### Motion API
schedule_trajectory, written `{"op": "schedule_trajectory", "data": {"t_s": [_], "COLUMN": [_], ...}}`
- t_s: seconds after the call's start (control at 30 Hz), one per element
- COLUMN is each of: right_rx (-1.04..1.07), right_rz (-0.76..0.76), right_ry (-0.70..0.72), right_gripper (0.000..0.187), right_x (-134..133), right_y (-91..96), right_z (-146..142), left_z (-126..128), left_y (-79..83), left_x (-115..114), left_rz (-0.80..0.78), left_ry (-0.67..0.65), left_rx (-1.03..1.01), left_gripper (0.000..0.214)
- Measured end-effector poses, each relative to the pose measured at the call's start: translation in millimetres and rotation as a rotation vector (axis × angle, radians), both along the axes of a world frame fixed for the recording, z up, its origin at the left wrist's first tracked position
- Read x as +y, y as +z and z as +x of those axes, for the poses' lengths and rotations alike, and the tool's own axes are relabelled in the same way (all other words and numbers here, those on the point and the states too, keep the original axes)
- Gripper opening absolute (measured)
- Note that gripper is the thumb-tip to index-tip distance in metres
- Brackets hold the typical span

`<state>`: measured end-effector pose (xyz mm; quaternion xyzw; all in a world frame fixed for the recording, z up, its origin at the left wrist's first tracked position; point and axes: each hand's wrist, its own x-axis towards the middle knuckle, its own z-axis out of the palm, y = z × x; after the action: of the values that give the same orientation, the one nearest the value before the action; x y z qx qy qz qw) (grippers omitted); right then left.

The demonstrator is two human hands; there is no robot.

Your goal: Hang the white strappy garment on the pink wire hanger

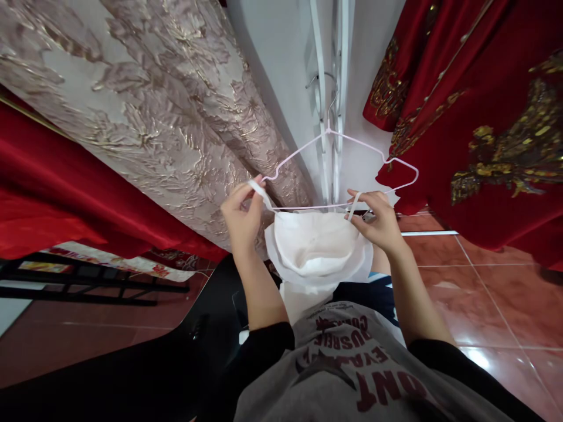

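A pale pink clothes hanger [303,146] is in front of me, its metal hook up by a white rail; whether the hook rests on it I cannot tell. Below the hanger's bottom bar is a white garment [314,240] with thin straps and a wide, layered opening. My left hand [243,211] is closed on its left strap [263,193], right by the hanger's left end. Pinched in the fingers of my right hand [376,220] is the right strap [355,206], which crosses the bar. The hanger's left tip is hidden by my left hand.
Pale pink-gold brocade cloth [189,105] hangs on the left, above red fabric [79,187]. Red garments with gold sequins [505,135] hang on the right. A black surface [193,334] lies at my left, a black rack [88,284] beyond it. The floor [505,293] has reddish tiles.
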<state>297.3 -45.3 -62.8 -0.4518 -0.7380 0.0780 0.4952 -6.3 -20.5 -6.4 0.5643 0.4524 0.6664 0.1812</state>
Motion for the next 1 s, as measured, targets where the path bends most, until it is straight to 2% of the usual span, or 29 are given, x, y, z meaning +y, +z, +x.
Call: {"op": "schedule_trajectory", "data": {"t_s": [0.07,0.13,0.23,0.3,0.37,0.47,0.53,0.6,0.7,0.8,0.87,0.93,1.0], "right_rx": [-0.024,-0.029,-0.017,-0.009,-0.003,0.000,-0.012,-0.016,0.114,0.350,0.421,0.392,0.287], "right_rz": [0.008,0.020,0.028,0.023,0.023,0.033,0.022,0.014,0.082,0.261,0.325,0.240,0.104], "right_ry": [-0.013,-0.014,-0.002,-0.001,-0.011,-0.024,-0.016,0.001,-0.064,-0.295,-0.369,-0.348,-0.279], "right_gripper": [0.038,0.037,0.035,0.035,0.034,0.034,0.035,0.037,0.041,0.047,0.053,0.046,0.032], "right_x": [-1,-3,-5,-5,-4,-4,-6,-8,-8,-2,6,13,19], "right_y": [-1.3,-1.7,-2.2,-3.2,-4.3,-4.1,-2.9,-2.8,-8.4,-14.6,-10.3,5.0,28.7], "right_z": [-2,-4,-3,-3,-3,-7,-12,-13,-2,31,54,68,71], "left_z": [3,6,6,6,8,20,33,47,60,59,56,54,56], "left_y": [17.1,29.2,30.8,20.0,1.9,-30.0,-47.8,-58.9,-62.8,-59.3,-57.9,-58.6,-60.8], "left_x": [6,11,19,23,25,21,14,5,-3,-4,-3,-3,-3], "left_rz": [-0.033,-0.073,-0.124,-0.101,-0.055,-0.068,-0.165,-0.226,-0.226,-0.174,-0.150,-0.154,-0.164], "left_ry": [-0.069,-0.106,-0.081,-0.041,-0.004,0.039,-0.029,-0.105,-0.148,-0.139,-0.122,-0.127,-0.145], "left_rx": [0.124,0.237,0.303,0.202,-0.023,-0.423,-0.568,-0.604,-0.581,-0.561,-0.550,-0.539,-0.543], "left_gripper": [0.003,0.016,0.027,0.024,0.014,0.036,0.044,0.044,0.039,0.036,0.034,0.032,0.030]}}
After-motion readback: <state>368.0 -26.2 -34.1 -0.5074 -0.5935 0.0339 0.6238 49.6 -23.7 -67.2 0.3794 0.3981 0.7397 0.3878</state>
